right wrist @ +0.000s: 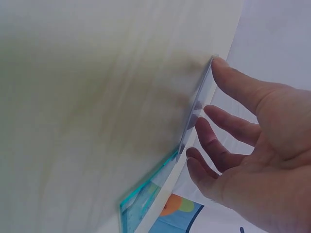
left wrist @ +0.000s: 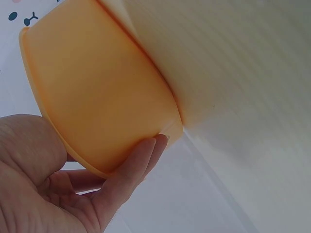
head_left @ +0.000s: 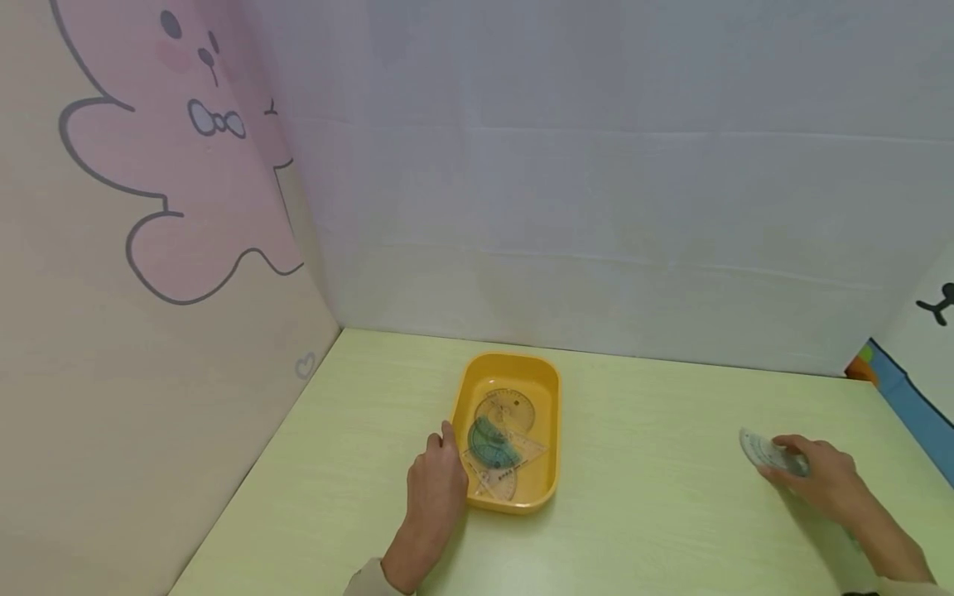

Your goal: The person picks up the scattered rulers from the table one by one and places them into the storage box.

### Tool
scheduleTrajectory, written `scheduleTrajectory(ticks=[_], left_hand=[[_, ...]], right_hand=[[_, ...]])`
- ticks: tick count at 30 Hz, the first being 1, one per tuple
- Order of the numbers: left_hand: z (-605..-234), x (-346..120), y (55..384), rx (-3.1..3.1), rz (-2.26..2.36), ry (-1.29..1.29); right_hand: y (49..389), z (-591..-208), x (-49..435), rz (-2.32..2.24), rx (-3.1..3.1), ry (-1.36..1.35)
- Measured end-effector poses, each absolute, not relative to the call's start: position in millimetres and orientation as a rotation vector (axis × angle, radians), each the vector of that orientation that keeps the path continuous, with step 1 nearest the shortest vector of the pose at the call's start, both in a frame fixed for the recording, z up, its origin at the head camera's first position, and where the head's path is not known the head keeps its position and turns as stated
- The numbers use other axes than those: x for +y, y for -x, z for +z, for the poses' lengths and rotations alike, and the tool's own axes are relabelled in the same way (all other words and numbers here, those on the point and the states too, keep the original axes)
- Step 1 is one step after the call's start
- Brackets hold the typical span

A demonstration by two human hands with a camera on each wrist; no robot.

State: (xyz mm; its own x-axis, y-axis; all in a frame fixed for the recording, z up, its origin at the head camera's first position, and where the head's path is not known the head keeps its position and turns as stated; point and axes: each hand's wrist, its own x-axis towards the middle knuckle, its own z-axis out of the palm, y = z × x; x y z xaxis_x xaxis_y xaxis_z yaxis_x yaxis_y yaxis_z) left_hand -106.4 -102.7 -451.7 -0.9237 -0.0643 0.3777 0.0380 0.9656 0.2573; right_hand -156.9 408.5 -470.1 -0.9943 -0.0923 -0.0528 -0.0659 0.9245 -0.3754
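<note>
My left hand (head_left: 440, 484) grips the left rim of a yellow plastic tray (head_left: 549, 488). The left wrist view has its fingers (left wrist: 138, 158) against the tray's outer wall (left wrist: 97, 87). Inside the tray lie a round clear protractor (head_left: 522, 406), a green protractor (head_left: 488, 447) and a clear set square (head_left: 531, 451), overlapping one another. Over at the right, my right hand (head_left: 823, 480) holds a clear protractor (head_left: 762, 451) with printed marks, low over the table. The right wrist view shows this protractor (right wrist: 194, 107) nearly edge-on, the thumb at its far end.
A teal-edged clear drawing tool (right wrist: 141, 189) lies on the table near the right hand, mostly hidden by the arm in the head view. The pale green table (head_left: 641, 430) meets a white back sheet (head_left: 611, 207) and a left panel with a pink bear (head_left: 216, 182).
</note>
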Motion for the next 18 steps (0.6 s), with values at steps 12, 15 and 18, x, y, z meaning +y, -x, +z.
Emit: scheduleTrajectory(ticks=[12,15,18], left_hand=[[-453.8,-103.0,106.2,-2.696,-0.383,-0.005],[-453.5,-103.0,106.6,-2.7,-0.383,-0.01],[-453.3,-102.9,106.5,-2.701,-0.384,-0.015]], right_hand=[[158.6,-470.3,410.3,-0.632,2.959,0.054],[158.3,-469.3,409.6,-0.656,2.961,0.03],[157.9,-468.7,408.9,-0.675,2.979,0.026]])
